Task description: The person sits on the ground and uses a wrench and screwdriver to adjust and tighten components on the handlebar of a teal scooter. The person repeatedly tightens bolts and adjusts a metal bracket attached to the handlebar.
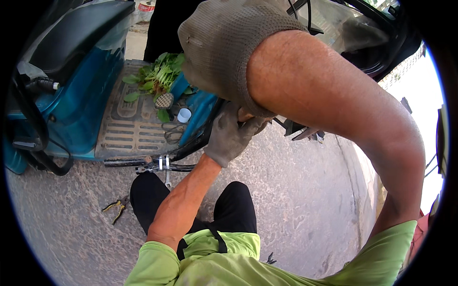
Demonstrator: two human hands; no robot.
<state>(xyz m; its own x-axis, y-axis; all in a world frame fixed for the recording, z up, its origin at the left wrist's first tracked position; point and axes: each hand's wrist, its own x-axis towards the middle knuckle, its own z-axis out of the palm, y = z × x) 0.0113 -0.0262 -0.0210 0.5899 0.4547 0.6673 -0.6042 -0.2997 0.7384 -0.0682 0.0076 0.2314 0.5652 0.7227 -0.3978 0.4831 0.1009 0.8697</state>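
Note:
My left hand (228, 136), in a grey-brown work glove, is beside the teal scooter's front panel (196, 117), its fingers bent round something I cannot make out. Close to the camera, my right hand (214, 50) wears a knit-cuffed glove of the same colour; its fingers are hidden behind the glove's back. Below and left of my left hand runs a black tube (125, 162) with two bright metal clamps (163, 162). A metal wrench (168, 178) shows under the clamps, by my knee.
Leafy greens (157, 78) and a small white cup (184, 115) are on the scooter's ribbed footboard (126, 128). The black seat (78, 35) rises at the far left. Yellow-and-black pliers (117, 208) lie on the rough concrete ground (296, 209).

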